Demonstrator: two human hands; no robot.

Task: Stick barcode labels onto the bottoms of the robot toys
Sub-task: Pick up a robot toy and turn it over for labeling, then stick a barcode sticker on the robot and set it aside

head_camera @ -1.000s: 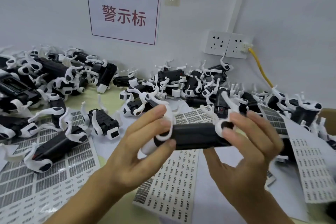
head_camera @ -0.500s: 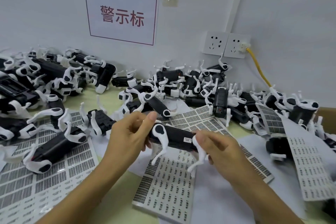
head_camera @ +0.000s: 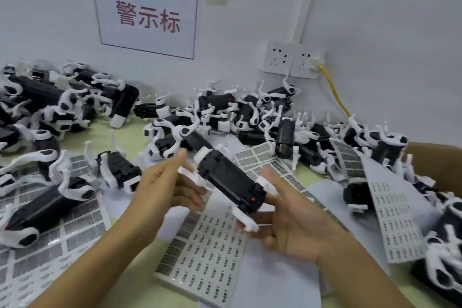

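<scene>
Black-bodied plastic robot toy [head_camera: 231, 179] with white legs lay slanted between both hands above a white barcode label sheet [head_camera: 205, 245]; the left hand [head_camera: 166, 189] pinched a white leg, the right hand [head_camera: 293, 217] cradled its near end.

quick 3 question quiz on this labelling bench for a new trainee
1. True or false: the held toy rests on the table.
2. The cable plugged into the wall socket is: A yellow, B blue, C black?
3. Fill in: directly below the held toy lies a sheet of barcode ____.

Key: 1 false, both the left hand and right hand hold it up; 2 A; 3 labels.
</scene>
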